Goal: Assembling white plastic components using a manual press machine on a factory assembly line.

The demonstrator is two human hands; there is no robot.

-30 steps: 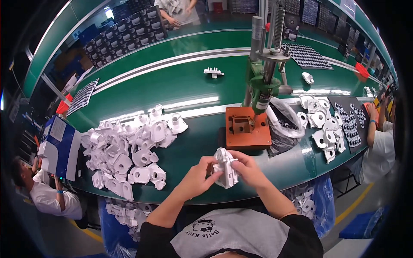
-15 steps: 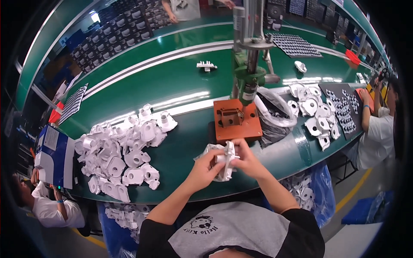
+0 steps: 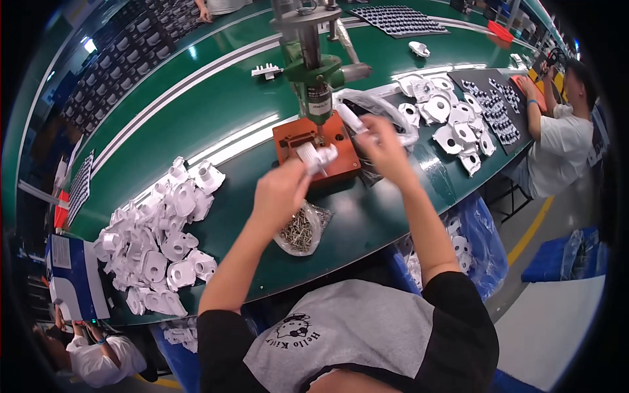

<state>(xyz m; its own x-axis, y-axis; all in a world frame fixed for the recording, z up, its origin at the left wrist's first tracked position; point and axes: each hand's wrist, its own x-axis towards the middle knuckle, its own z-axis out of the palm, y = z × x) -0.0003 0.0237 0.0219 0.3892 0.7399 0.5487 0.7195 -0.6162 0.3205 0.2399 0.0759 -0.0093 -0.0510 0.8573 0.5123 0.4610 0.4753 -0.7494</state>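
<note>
My left hand is closed on a white plastic housing part, held over the front of an orange fixture block. My right hand, smeared by motion, grips a second white plastic part seen edge-on, to the right of the fixture. Above the block stands a green bench press, its spindle pointing down at the fixture. Just below my left hand, an open clear bag of screws lies on the green bench.
A heap of white housings covers the bench at left; more white parts lie at right. Behind my right hand is a clear plastic bag. Small dark parts rest on a mat near a co-worker. Blue-lined bins stand below.
My hands have moved forward and apart, from in front of the block to the fixture and its right. Each now holds a separate white part. The screw bag has come into view.
</note>
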